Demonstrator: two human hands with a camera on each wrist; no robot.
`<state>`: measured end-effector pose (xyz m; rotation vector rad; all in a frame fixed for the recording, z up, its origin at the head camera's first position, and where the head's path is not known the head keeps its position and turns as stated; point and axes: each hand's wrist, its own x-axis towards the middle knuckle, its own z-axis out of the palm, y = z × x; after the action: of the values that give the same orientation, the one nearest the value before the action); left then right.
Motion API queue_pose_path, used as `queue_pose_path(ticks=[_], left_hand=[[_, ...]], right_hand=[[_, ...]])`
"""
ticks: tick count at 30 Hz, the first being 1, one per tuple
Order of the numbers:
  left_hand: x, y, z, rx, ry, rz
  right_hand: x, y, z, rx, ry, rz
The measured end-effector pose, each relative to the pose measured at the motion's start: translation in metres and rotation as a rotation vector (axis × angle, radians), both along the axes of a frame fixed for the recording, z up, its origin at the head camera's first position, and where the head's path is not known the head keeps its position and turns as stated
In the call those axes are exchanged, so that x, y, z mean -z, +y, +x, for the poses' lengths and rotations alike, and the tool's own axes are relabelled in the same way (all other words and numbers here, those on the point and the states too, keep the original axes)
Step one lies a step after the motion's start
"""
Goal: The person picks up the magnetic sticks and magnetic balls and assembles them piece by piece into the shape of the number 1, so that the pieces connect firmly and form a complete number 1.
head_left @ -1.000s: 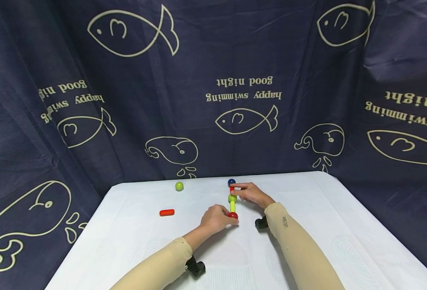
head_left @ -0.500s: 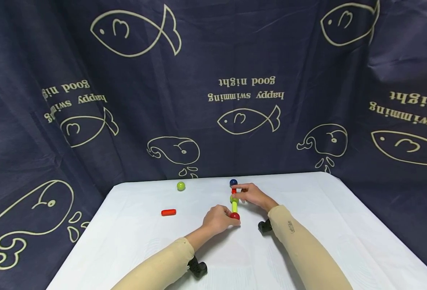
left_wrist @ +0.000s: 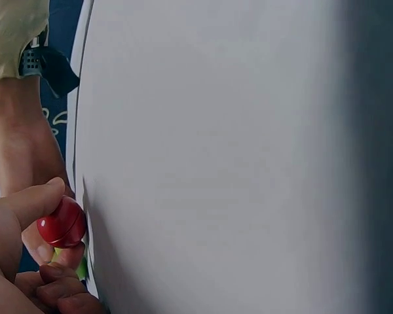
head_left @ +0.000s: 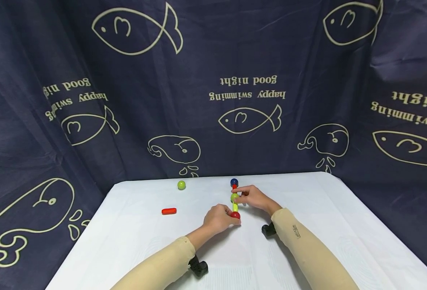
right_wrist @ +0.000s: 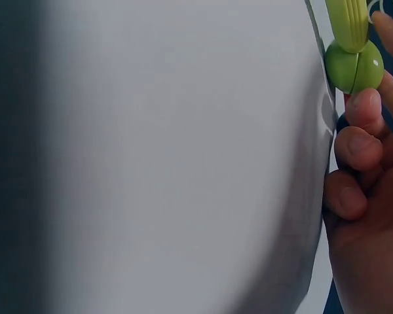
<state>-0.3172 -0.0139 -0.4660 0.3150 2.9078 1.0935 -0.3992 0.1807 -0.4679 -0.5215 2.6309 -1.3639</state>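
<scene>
My left hand (head_left: 218, 219) pinches a red ball (head_left: 236, 215) at the near end of a straight chain of balls and rods. From it a yellow-green rod (head_left: 235, 207) runs to a green ball (right_wrist: 355, 69), and a short red rod (head_left: 234, 187) joins that to a dark blue ball (head_left: 234, 182) at the far end. My right hand (head_left: 255, 198) holds the chain at the green ball, its thumb near the ball and a finger reaching across by the red rod. In the left wrist view, thumb and fingers are round the red ball.
On the white table (head_left: 144, 233), a loose green ball (head_left: 181, 185) lies near the back edge, left of the chain. A loose red rod (head_left: 168, 211) lies to the left of my left hand. A dark blue printed curtain (head_left: 213, 153) hangs behind the table.
My right hand has slid a little toward me along the chain, from the red rod to the green ball. The left hand keeps its hold on the red ball.
</scene>
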Motion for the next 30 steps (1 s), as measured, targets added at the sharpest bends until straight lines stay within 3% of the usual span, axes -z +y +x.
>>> queue_pose_path(ticks=[15, 30], left_hand=[[-0.0001, 0.0028, -0.0009, -0.012, 0.021, -0.014], [-0.0009, 0.0050, -0.0011, -0.022, 0.028, -0.011]], right_hand=[[0.0030, -0.0024, 0.0047, 0.040, 0.059, 0.030], [0.0042, -0.0041, 0.0015, 0.085, 0.002, 0.046]])
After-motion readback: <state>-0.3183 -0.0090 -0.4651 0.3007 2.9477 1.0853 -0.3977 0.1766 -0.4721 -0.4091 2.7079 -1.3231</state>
